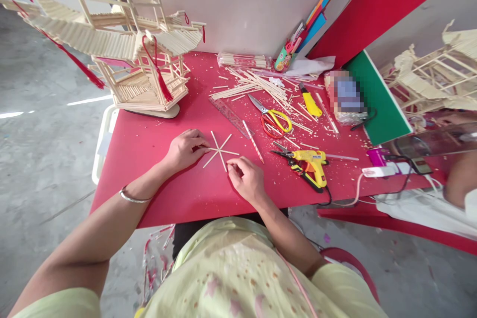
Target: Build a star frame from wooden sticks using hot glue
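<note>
Thin wooden sticks crossed at their middles form a star (219, 150) lying on the red table. My left hand (188, 149), with a silver bangle on its wrist, pinches the tip of the star's left arm. On the star's near right side, my right hand (246, 177) has thumb and forefinger closed at the tip of another arm. A red-and-white pencil (253, 142) lies just beyond my right hand. Past the star are a clear ruler (231, 118) and scissors (274, 117) with red and yellow handles.
A stick-built pagoda model (149, 84) with red tassels stands at the back left. Loose sticks (261, 84) and scraps litter the back. Right lie a yellow glue gun (313, 161), pliers (303, 176), a yellow cutter (311, 102) and a power strip (380, 171). Another person's arm (462, 179) shows far right.
</note>
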{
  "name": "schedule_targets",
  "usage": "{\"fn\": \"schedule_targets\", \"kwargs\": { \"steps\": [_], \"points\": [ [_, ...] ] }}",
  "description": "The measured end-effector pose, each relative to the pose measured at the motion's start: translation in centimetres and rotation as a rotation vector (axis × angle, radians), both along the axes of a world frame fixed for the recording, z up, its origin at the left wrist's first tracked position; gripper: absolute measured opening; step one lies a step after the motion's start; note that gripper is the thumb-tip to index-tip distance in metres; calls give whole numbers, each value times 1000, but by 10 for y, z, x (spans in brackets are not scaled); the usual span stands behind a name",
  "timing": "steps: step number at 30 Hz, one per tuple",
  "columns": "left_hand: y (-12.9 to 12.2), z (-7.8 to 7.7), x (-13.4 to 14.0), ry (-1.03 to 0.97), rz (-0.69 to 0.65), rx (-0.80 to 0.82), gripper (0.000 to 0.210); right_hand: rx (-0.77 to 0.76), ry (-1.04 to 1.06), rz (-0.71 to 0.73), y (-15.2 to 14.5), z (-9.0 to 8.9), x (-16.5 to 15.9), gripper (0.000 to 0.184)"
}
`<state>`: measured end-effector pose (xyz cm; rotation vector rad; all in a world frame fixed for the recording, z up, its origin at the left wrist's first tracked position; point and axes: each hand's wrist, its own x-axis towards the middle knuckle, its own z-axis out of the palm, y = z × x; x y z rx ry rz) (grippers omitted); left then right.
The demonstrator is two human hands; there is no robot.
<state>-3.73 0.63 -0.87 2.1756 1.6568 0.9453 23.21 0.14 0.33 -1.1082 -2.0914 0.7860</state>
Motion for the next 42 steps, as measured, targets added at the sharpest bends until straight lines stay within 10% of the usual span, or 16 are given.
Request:
{"fn": "schedule_targets", "kwargs": {
  "steps": [42],
  "points": [
    [2, 1, -4, 2, -10, -21, 28, -98, 134, 89, 1, -2, 17, 15]
  ]
}}
